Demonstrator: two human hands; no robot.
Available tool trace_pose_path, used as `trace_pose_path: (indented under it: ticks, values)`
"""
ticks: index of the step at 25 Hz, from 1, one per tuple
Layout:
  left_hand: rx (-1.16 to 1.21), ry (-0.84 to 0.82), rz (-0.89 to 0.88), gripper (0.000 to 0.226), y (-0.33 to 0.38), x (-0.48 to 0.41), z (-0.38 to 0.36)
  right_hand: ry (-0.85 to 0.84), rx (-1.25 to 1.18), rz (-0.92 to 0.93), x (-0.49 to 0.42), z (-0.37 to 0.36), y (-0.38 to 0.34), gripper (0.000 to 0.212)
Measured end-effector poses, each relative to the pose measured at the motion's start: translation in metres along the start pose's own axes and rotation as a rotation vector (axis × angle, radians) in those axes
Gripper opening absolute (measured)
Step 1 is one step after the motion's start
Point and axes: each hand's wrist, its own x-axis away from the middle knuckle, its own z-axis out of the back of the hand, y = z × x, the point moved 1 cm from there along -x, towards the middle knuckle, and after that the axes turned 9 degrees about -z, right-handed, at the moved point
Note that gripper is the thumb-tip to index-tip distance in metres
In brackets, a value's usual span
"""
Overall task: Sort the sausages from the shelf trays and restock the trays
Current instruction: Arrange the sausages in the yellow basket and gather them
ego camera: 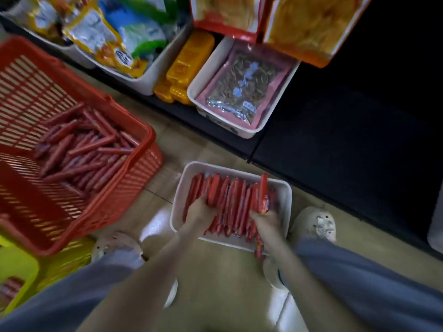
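Dim, soft light; motion blur smears the red basket (72, 149); wide-angle bending at edges; shelf (359, 116) nearly black.

White plastic tray (177, 200), on tiled floor (223, 267) between two pale shoes (314, 224), holds red wrapped sausages (230, 195). Red slatted plastic basket (134, 180) of loose sausages (84, 149): left. White shelf bins (239, 133): behind.

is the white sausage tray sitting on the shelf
No, the white tray of sausages rests on the tiled floor in front of the shelf.
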Motion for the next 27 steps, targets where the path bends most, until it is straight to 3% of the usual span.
trace_pose_path:
  ticks: [2,5,8,10,12,15,17,19,22,24,27]
  values:
    - [-0.118,0.002,-0.007,0.046,-0.01,-0.014,-0.015,-0.011,0.094,0.023,-0.012,-0.011,0.005,0.021]
    - [-0.125,0.048,-0.029,0.061,-0.018,-0.023,-0.032,0.102,0.264,0.13,-0.023,-0.01,0.005,0.024]
    - [-0.22,0.116,-0.138,0.062,-0.02,-0.025,-0.045,0.139,0.218,0.295,-0.022,-0.005,-0.001,0.043]
    - [-0.45,0.077,-0.188,0.066,-0.026,-0.026,-0.052,0.134,0.359,0.462,-0.018,-0.007,-0.004,0.067]
    - [-0.689,-0.004,-0.241,0.067,-0.038,-0.03,-0.057,0.097,0.669,0.594,-0.016,-0.014,0.002,0.084]
    - [-0.85,-0.127,-0.265,0.074,-0.048,-0.035,-0.06,0.09,0.98,0.635,-0.016,-0.023,0.013,0.075]
    - [-0.952,-0.148,-0.297,0.062,-0.042,-0.031,-0.056,0.221,0.994,0.722,-0.02,-0.025,0.014,0.06]
    - [-1.025,-0.084,-0.368,0.064,-0.04,-0.026,-0.052,0.262,0.963,0.748,-0.021,-0.021,0.011,0.05]
    - [-1.041,0.055,-0.478,0.069,-0.049,-0.026,-0.053,0.259,0.962,0.675,-0.02,-0.015,0.013,0.065]
    - [-0.983,0.027,-0.473,0.071,-0.053,-0.026,-0.059,0.335,1.0,0.691,-0.024,-0.013,0.019,0.075]
    - [-0.908,-0.019,-0.469,0.07,-0.05,-0.024,-0.069,0.335,1.034,0.708,-0.029,-0.021,0.03,0.072]
